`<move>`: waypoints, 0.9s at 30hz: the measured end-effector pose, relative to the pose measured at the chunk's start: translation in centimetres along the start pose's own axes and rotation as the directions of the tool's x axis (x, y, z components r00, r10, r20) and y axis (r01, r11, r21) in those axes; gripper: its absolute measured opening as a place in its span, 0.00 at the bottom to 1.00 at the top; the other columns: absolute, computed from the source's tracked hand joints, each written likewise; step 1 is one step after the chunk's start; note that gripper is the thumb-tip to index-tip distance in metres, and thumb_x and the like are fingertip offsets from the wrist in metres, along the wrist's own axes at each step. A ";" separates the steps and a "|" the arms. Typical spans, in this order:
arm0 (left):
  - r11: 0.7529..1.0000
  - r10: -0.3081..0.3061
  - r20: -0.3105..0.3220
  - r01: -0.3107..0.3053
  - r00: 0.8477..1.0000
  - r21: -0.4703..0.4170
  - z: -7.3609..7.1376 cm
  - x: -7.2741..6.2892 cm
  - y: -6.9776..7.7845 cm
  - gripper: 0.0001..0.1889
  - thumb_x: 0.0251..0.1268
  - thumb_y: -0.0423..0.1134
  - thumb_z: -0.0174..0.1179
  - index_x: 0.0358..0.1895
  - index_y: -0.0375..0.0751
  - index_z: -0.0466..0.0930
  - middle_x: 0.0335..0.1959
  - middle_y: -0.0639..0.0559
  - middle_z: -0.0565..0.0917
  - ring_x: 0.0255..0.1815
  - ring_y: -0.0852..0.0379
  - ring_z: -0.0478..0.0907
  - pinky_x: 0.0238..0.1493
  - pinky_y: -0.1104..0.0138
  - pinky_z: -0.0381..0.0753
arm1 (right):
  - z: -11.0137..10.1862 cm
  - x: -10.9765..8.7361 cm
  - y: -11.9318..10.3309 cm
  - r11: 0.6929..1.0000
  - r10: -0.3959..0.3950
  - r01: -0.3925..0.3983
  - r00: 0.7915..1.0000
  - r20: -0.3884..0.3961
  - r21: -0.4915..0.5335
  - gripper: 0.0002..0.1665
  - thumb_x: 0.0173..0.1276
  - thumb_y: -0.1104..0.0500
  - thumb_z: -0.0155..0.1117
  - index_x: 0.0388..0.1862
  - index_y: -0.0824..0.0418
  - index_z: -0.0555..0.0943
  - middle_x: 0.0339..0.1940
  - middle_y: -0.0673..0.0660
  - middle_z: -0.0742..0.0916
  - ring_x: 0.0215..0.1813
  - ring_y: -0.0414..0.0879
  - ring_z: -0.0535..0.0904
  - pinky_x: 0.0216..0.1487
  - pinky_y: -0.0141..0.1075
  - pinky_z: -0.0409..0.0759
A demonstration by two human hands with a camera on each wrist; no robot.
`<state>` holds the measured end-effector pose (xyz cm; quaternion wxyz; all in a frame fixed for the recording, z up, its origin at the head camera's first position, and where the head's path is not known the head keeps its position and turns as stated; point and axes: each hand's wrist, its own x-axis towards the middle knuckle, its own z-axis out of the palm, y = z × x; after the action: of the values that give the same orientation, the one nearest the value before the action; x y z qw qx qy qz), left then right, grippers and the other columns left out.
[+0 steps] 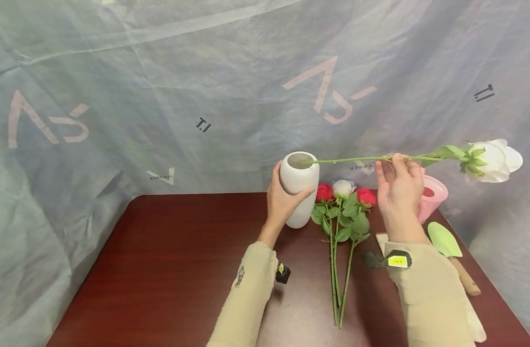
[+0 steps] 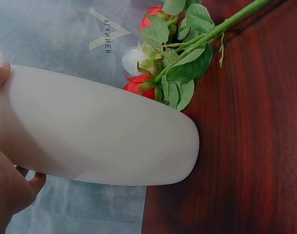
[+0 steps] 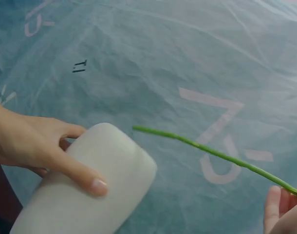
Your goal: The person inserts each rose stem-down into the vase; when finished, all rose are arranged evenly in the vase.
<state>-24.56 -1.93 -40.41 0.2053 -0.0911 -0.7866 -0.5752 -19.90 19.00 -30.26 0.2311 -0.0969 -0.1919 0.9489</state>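
My left hand [image 1: 284, 200] grips a white vase [image 1: 300, 205] round its upper side, thumb across the front. The vase stands near the back edge of the table, its round mouth facing up. My right hand [image 1: 399, 193] pinches the green stem of a white rose [image 1: 492, 161] and holds it nearly level. The bloom points right, and the bare stem end overlaps the vase mouth in the head view. In the right wrist view the stem [image 3: 212, 151] shows its tip just above the vase rim. Two red roses [image 1: 366, 196] and a white rose [image 1: 343, 188] lie beside the vase.
A pink container [image 1: 434, 195] stands at the back right, partly behind my right hand. In front of it lies a light green trowel [image 1: 446, 239] with a wooden handle, near the table's [image 1: 182, 270] right edge. A grey printed cloth [image 1: 230, 96] hangs behind.
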 end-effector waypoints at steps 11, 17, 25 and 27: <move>1.000 0.009 -0.011 -0.009 1.000 0.003 0.1 0.2 0.4 0.52 0.38 0.55 0.74 0.71 0.54 0.55 0.57 0.59 0.71 0.51 0.58 0.72 0.46 0.57 0.74 | 1.8 -0.1 2.9 0.954 -0.250 0.242 0.968 -0.023 -0.178 0.09 0.57 0.71 0.67 0.33 0.67 0.75 0.35 0.60 0.79 0.33 0.51 0.80 0.37 0.39 0.81; 1.000 0.003 -0.004 -0.003 1.000 0.001 0.2 -0.1 0.2 0.52 0.39 0.56 0.74 0.71 0.57 0.55 0.58 0.60 0.71 0.51 0.59 0.72 0.45 0.58 0.74 | 2.4 0.2 4.6 0.936 -0.251 0.248 0.968 0.020 -0.249 0.07 0.56 0.74 0.66 0.31 0.68 0.78 0.30 0.60 0.81 0.27 0.50 0.80 0.28 0.35 0.79; 1.000 0.004 -0.027 -0.004 1.000 0.018 0.4 -0.4 0.5 0.50 0.38 0.58 0.74 0.69 0.61 0.55 0.56 0.60 0.72 0.50 0.59 0.72 0.45 0.59 0.74 | 3.6 0.1 5.5 0.870 -0.244 0.271 0.963 0.118 -0.412 0.06 0.55 0.74 0.66 0.33 0.68 0.82 0.27 0.56 0.83 0.28 0.45 0.80 0.32 0.33 0.78; 1.000 0.008 -0.028 -0.008 1.000 0.016 0.5 -0.4 0.5 0.50 0.37 0.57 0.74 0.68 0.61 0.56 0.56 0.60 0.72 0.50 0.59 0.73 0.45 0.59 0.74 | 3.9 0.1 5.8 0.842 -0.231 0.272 0.962 0.144 -0.467 0.07 0.56 0.73 0.66 0.35 0.68 0.82 0.27 0.54 0.84 0.29 0.44 0.80 0.32 0.32 0.78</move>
<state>-24.08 -1.27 -40.28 0.2195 -0.0844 -0.7879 -0.5691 -23.35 13.09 -29.12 0.3139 -0.0862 -0.4425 0.8356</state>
